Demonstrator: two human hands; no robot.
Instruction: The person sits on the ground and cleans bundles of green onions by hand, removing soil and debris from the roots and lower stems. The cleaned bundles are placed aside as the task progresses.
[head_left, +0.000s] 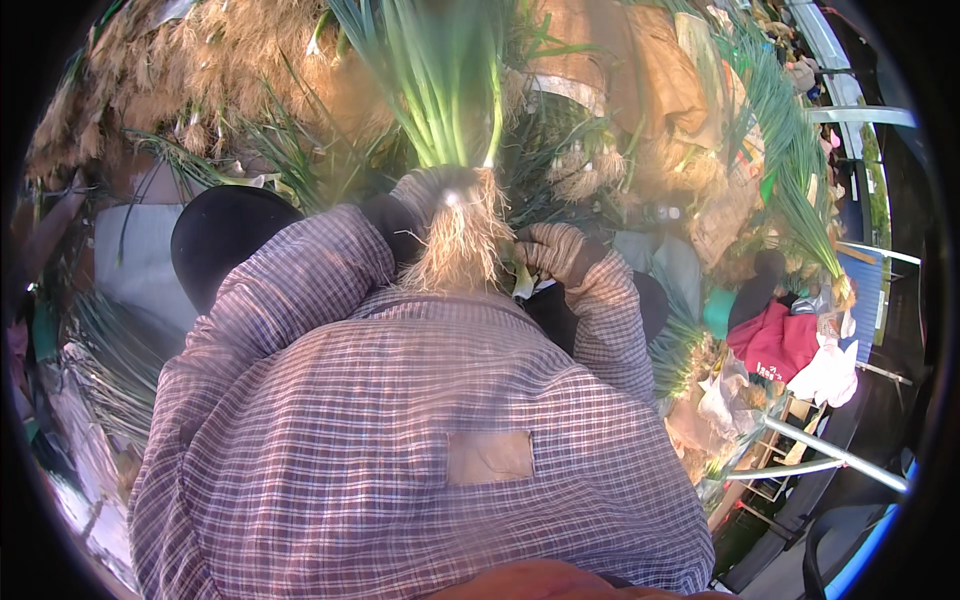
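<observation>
A bunch of green onions (454, 97) stands before my chest, with its green leaves pointing away and its tan, stringy roots (466, 244) hanging toward me. My left hand (431, 193) is wrapped around the white stem ends, partly hidden by the bunch and its roots. To the right of the roots, my right hand (553, 246) has its fingers curled inward. A pale, torn piece of leaf (523, 281) shows just below those fingertips; whether they pinch it cannot be made out. Both hands seem to be gloved.
A large heap of rooted onions (195, 67) fills the far left. Loose onions (589, 165) and brown sacking (622, 60) lie ahead to the right. Trimmed bunches (795, 165) line the right side, where a person in a red top (776, 341) works. More onions (112, 360) lie at my left.
</observation>
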